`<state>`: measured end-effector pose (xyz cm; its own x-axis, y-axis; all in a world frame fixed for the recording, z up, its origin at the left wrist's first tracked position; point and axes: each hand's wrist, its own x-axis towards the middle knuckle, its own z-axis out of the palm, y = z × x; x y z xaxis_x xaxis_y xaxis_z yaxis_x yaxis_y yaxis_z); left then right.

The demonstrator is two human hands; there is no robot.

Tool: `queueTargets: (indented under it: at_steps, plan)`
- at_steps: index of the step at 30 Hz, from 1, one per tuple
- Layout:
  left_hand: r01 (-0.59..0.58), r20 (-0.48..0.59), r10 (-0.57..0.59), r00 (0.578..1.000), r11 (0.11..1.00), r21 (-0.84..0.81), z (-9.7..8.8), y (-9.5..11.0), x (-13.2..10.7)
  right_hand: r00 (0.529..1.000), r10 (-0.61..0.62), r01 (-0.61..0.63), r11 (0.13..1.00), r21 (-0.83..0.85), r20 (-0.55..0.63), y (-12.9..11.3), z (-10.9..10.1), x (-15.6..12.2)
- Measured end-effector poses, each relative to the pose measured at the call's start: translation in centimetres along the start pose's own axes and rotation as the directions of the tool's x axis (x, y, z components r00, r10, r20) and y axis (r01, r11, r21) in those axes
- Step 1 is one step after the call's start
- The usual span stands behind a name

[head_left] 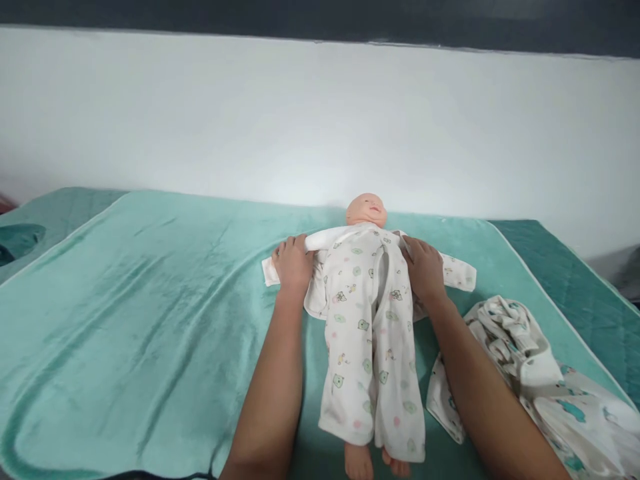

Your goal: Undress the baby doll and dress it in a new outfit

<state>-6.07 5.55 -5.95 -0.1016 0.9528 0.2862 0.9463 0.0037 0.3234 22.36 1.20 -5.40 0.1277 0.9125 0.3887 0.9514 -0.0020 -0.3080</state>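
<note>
A baby doll [367, 210] lies on its back, head toward the wall and bare feet toward me. White printed trousers [350, 333] cover its front from near the neck to the ankles. Under them a white printed shirt [315, 300] spreads out, both sleeves stretched sideways. My left hand [294, 263] is closed over the sleeve on the left, with the cuff showing past it. On the other side, my right hand [424, 268] has its fingers curled at the shirt beside the trousers' upper edge; its fingertips are partly hidden.
A crumpled white cloth with a teal print [520, 353] lies at the right, partly behind my right forearm. The green plush blanket [150, 320] spreads under everything, over a darker green quilted cover [560, 267]. Behind stands a white wall [225, 120]. A dark cord [150, 475] runs along the near edge.
</note>
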Motion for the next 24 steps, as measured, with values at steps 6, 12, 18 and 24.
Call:
queueTargets:
  at_steps: [6, 12, 18, 24]
  plan:
    - [-0.040, 0.016, 0.042, 0.999, 0.994, -0.104, -0.3, 0.7, -0.1, 0.991, 0.126, -0.125, 0.992, 0.026, -0.046, 1.9, 0.1, 0.8]
    - [-0.239, -0.107, 0.214, 0.971, 0.837, -0.493, -2.8, 4.7, -1.9, 0.961, 0.274, -0.268, 0.953, 0.140, -0.028, 4.1, 0.0, 1.1]
    - [-0.599, 0.081, 0.668, 0.740, 0.709, -0.372, -4.6, 12.9, -2.2, 0.969, 0.247, -0.246, 0.959, 0.138, 0.013, 3.3, 0.3, 1.1]
    - [-0.712, 0.547, 0.611, 0.572, 0.701, -0.038, -3.6, 19.9, 0.3, 0.969, 0.243, -0.246, 0.960, 0.132, 0.041, 3.5, 0.3, 1.3]
